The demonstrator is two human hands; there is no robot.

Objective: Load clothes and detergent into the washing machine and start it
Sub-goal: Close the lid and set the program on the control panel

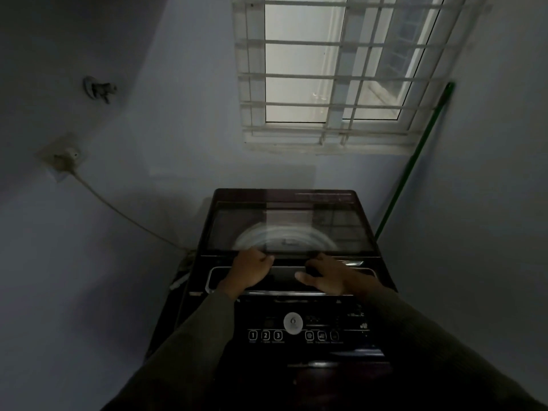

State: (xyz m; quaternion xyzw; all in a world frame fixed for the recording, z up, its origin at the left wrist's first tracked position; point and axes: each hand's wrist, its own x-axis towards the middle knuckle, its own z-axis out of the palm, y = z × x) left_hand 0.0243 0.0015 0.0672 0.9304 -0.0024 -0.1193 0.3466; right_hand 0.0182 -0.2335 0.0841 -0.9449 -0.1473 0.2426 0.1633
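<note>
A dark top-loading washing machine (366, 200) stands against the wall below me. Its glass lid (290, 223) looks blurred and reflects the window; I cannot tell if it is flat or slightly raised. My left hand (252, 271) curls its fingers around the lid's front edge, left of centre. My right hand (332, 277) has its fingertips hooked on the same edge, right of centre, with the thumb spread out on the frame below. The control panel (293, 323), with a round white dial and numbered buttons, lies between my sleeves. No clothes or detergent are in view.
A wall socket (63, 158) at the left feeds a cable (124, 215) down behind the machine. A tap (99, 89) sits higher on that wall. A barred window (326, 69) is above the machine. A green pole (415, 161) leans in the right corner.
</note>
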